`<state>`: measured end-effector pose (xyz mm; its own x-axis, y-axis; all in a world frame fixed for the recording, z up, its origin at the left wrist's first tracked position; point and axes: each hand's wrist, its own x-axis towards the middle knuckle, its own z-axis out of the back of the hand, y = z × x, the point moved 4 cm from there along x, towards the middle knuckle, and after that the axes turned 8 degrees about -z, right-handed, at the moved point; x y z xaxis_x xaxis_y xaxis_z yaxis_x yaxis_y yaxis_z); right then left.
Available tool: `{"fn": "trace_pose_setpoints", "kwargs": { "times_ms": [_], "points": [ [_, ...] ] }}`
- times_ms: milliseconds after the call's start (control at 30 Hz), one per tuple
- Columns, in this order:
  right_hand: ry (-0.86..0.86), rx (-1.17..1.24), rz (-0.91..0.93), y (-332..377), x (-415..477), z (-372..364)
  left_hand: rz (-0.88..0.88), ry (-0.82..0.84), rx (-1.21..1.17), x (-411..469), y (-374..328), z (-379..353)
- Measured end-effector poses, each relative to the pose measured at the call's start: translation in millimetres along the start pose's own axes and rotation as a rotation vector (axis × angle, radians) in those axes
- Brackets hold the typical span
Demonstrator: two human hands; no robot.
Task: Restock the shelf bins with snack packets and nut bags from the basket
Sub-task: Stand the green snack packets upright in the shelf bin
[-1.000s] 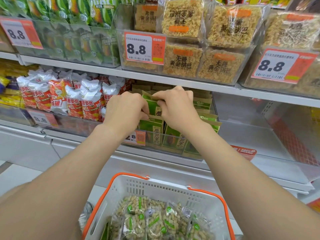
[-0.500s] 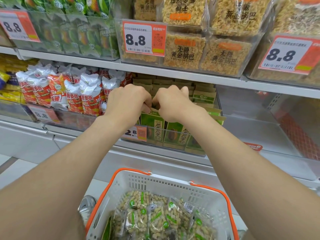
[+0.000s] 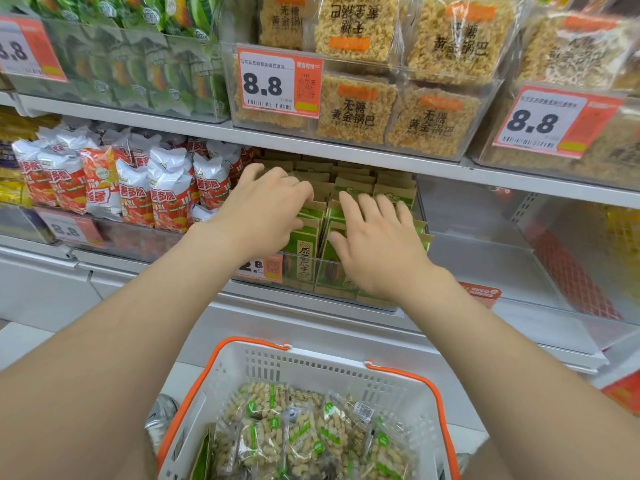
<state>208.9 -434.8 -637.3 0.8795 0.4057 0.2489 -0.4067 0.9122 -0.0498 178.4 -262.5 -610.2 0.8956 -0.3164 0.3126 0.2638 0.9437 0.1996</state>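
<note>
Green-and-brown paper packets (image 3: 306, 244) are standing upright in rows inside a clear shelf bin (image 3: 388, 304) on the middle shelf, filling it from the front wall to the back; both hands are lying on top of these rows. The left hand (image 3: 263, 216) is reaching over the left side of the bin, its fingers loosely extended and touching the packet tops, grasping nothing; the right hand (image 3: 377, 247) is resting just beside it with fingers straight and spread, pressing flat on the front packets, also grasping nothing; the two hands are sitting close together without touching. A price tag (image 3: 266, 266) on the bin's front is showing partly from behind the left wrist.

Below the forearms, a white basket (image 3: 311, 368) with an orange rim is sitting near the person, and clear nut bags (image 3: 304, 434) with green labels are lying piled inside it.

Just left of the packet bin, red-and-white snack bags (image 3: 135, 188) are crowding the neighbouring bin; to the right, another clear bin (image 3: 485, 244) is sitting on the same shelf. On the shelf above, square rice-crust packs (image 3: 356, 109) are stacking in a transparent bin carrying an 8.8 price label (image 3: 280, 81); green snack packs (image 3: 145, 64) are filling the bin to its left.
</note>
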Motion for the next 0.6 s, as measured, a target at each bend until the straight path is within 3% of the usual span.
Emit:
{"fn": "trace_pose_setpoints", "kwargs": {
  "times_ms": [167,467,600],
  "points": [
    [0.035,0.040,0.041,-8.1,10.9,-12.3,0.007,0.132,0.118,2.6,-2.5,-10.8],
    [0.034,0.030,0.108,-4.1,4.8,-12.4,0.074,0.298,-0.050,-0.3,-1.9,-25.3],
    [0.054,0.015,0.079,3.8,0.6,-7.2,0.131,0.274,-0.114,-6.7,-10.0,-22.4]
  ]
}}
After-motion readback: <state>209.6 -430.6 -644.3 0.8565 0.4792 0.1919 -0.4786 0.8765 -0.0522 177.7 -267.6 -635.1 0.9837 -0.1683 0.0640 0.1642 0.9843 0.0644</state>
